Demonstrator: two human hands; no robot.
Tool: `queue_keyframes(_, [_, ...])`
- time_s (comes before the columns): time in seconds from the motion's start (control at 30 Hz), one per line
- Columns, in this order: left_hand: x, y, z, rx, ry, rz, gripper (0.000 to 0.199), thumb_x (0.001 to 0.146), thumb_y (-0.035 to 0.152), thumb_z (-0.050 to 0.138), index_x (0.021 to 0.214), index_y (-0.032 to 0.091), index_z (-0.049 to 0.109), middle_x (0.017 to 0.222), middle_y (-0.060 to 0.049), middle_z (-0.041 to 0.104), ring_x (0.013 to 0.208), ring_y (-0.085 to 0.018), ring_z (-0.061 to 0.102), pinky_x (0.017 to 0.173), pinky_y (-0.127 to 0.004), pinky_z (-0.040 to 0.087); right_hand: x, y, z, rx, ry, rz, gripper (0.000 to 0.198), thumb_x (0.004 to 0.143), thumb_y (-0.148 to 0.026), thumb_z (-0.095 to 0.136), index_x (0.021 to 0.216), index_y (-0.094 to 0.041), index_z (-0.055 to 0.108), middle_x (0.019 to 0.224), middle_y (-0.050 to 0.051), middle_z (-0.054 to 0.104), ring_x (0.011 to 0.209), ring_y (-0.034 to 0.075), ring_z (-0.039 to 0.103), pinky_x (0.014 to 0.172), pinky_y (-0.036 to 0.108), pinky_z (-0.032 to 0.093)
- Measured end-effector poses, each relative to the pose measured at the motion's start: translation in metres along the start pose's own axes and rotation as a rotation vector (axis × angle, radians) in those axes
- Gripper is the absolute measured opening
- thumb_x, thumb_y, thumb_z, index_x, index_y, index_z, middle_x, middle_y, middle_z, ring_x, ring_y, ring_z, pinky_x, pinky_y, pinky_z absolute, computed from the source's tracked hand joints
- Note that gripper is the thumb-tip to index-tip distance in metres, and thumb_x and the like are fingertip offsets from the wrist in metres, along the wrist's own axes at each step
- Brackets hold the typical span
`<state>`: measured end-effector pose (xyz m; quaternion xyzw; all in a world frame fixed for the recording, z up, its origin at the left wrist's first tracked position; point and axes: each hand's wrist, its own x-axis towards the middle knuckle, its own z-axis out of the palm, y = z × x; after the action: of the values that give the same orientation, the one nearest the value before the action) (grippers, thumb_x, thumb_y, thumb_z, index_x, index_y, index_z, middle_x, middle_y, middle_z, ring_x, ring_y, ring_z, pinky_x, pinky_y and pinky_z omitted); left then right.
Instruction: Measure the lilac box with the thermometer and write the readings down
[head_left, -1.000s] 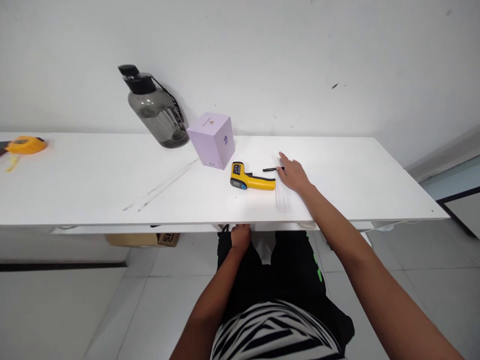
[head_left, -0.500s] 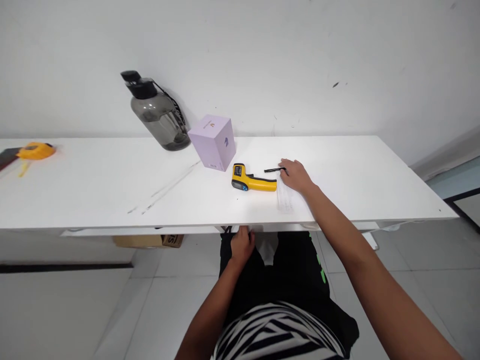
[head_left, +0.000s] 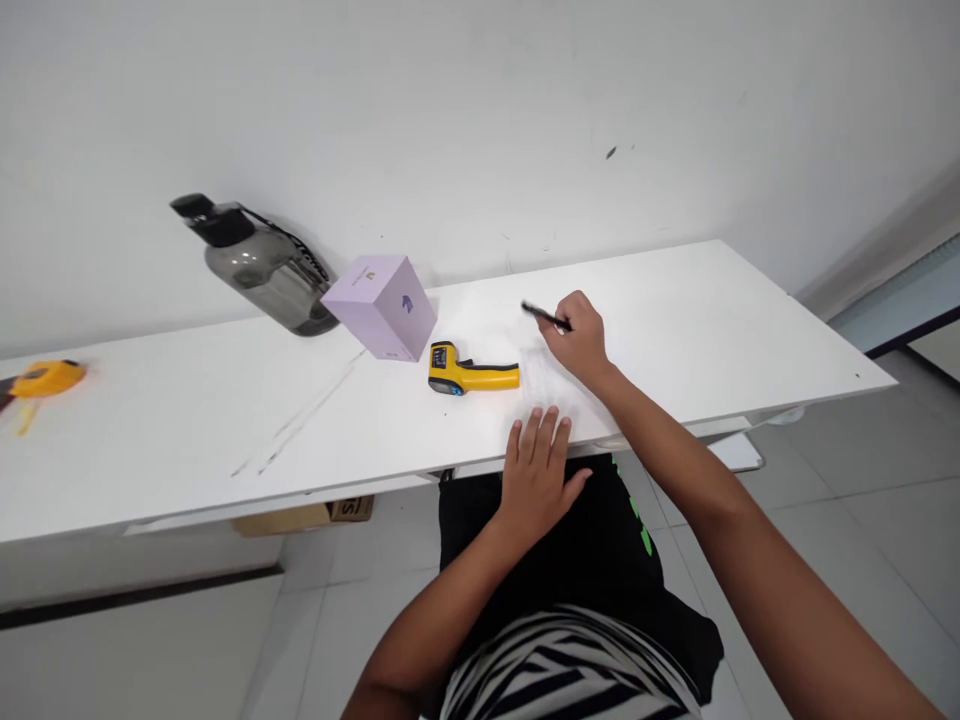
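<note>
My right hand [head_left: 577, 340] grips a slim black pen [head_left: 546, 317], its far end pointing left above the white table. A thin white paper [head_left: 538, 378] lies under and beside that hand, hard to make out against the tabletop. At the table's front edge my left hand [head_left: 536, 470] reaches over, palm down with fingers spread, its fingertips by the paper's near side. Just left of the paper rests a yellow and black infrared thermometer [head_left: 474, 372], lying on its side with its handle toward the right hand.
Behind the thermometer stands a lilac box [head_left: 386, 308]. A grey water bottle [head_left: 262, 270] with a black lid is beside it, near the wall. An orange tape measure [head_left: 46, 378] sits at the far left of the white table [head_left: 180, 410]. A cardboard box [head_left: 300, 516] is below.
My left hand has come up from below the table edge and opened over it. The right hand has lifted the pen off the tabletop. The view has tilted and shifted.
</note>
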<state>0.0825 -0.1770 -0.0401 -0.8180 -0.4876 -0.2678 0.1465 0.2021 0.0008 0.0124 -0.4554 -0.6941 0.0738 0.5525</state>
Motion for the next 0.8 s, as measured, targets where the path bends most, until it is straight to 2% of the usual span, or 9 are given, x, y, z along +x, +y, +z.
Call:
queue_keyframes(0.07, [0.007, -0.002, 0.006, 0.048, -0.105, -0.014, 0.066, 0.092, 0.054, 0.047, 0.142, 0.011, 0.048, 0.149, -0.015, 0.049, 0.141, -0.031, 0.039, 0.118, -0.051, 0.026, -0.004, -0.004, -0.011, 0.123, -0.071, -0.063, 0.043, 0.095, -0.058, 0.04, 0.071, -0.023, 0.045, 0.081, 0.006, 0.053, 0.078, 0.02, 0.052, 0.072, 0.036, 0.044])
queue_keyframes(0.13, [0.008, -0.003, 0.009, 0.085, -0.192, -0.033, 0.066, 0.093, 0.053, 0.044, 0.145, 0.012, 0.045, 0.151, -0.013, 0.046, 0.14, -0.03, 0.04, 0.117, -0.052, 0.026, -0.011, -0.006, -0.023, 0.258, -0.258, -0.023, 0.047, 0.098, -0.06, 0.031, 0.078, -0.022, 0.051, 0.088, 0.007, 0.058, 0.083, 0.02, 0.055, 0.074, 0.037, 0.045])
queue_keyframes(0.2, [0.006, -0.003, 0.011, 0.11, -0.236, -0.045, 0.066, 0.094, 0.052, 0.043, 0.146, 0.012, 0.043, 0.152, -0.013, 0.044, 0.14, -0.031, 0.041, 0.117, -0.052, 0.027, -0.019, -0.007, -0.033, 0.357, -0.489, 0.153, 0.051, 0.099, -0.06, 0.025, 0.085, -0.021, 0.055, 0.075, 0.004, 0.059, 0.071, 0.018, 0.054, 0.068, 0.034, 0.045])
queue_keyframes(0.27, [0.003, -0.001, 0.012, 0.12, -0.234, -0.052, 0.066, 0.094, 0.05, 0.043, 0.147, 0.012, 0.042, 0.153, -0.013, 0.043, 0.14, -0.03, 0.04, 0.117, -0.052, 0.026, -0.028, -0.007, -0.039, 0.378, -0.631, 0.334, 0.054, 0.099, -0.059, 0.025, 0.08, -0.02, 0.058, 0.059, 0.0, 0.053, 0.059, 0.015, 0.05, 0.061, 0.031, 0.042])
queue_keyframes(0.37, [0.0, 0.001, 0.014, 0.111, -0.207, -0.067, 0.063, 0.095, 0.048, 0.042, 0.148, 0.013, 0.041, 0.152, -0.013, 0.044, 0.141, -0.029, 0.04, 0.118, -0.05, 0.024, -0.037, -0.008, -0.043, 0.289, -0.64, 0.433, 0.05, 0.094, -0.056, 0.041, 0.065, -0.019, 0.059, 0.056, 0.0, 0.054, 0.057, 0.014, 0.05, 0.06, 0.029, 0.04])
queue_keyframes(0.47, [-0.001, 0.002, 0.015, 0.086, -0.192, -0.087, 0.062, 0.096, 0.048, 0.042, 0.149, 0.015, 0.041, 0.151, -0.013, 0.046, 0.141, -0.027, 0.04, 0.119, -0.048, 0.022, -0.04, -0.008, -0.045, 0.208, -0.605, 0.432, 0.043, 0.089, -0.049, 0.052, 0.06, -0.018, 0.06, 0.06, 0.001, 0.061, 0.061, 0.015, 0.053, 0.061, 0.029, 0.04])
queue_keyframes(0.57, [-0.002, 0.002, 0.017, 0.061, -0.17, -0.099, 0.062, 0.096, 0.047, 0.042, 0.149, 0.014, 0.041, 0.151, -0.012, 0.046, 0.142, -0.026, 0.039, 0.12, -0.046, 0.022, -0.041, -0.007, -0.045, 0.182, -0.627, 0.423, 0.038, 0.088, -0.043, 0.052, 0.059, -0.019, 0.059, 0.059, 0.001, 0.061, 0.06, 0.015, 0.053, 0.059, 0.028, 0.039])
queue_keyframes(0.67, [-0.004, 0.002, 0.02, 0.051, -0.129, -0.101, 0.061, 0.096, 0.045, 0.043, 0.148, 0.015, 0.042, 0.15, -0.011, 0.048, 0.141, -0.025, 0.04, 0.12, -0.044, 0.021, -0.041, -0.006, -0.044, 0.159, -0.672, 0.398, 0.037, 0.087, -0.04, 0.051, 0.057, -0.019, 0.055, 0.057, 0.0, 0.057, 0.058, 0.014, 0.05, 0.057, 0.028, 0.037])
queue_keyframes(0.8, [-0.009, 0.003, 0.029, 0.052, -0.041, -0.13, 0.056, 0.094, 0.043, 0.048, 0.144, 0.017, 0.049, 0.145, -0.009, 0.054, 0.134, -0.024, 0.047, 0.118, -0.041, 0.021, -0.043, -0.004, -0.041, 0.096, -0.664, 0.319, 0.04, 0.087, -0.038, 0.049, 0.052, -0.02, 0.04, 0.051, -0.003, 0.044, 0.053, 0.011, 0.04, 0.054, 0.029, 0.03])
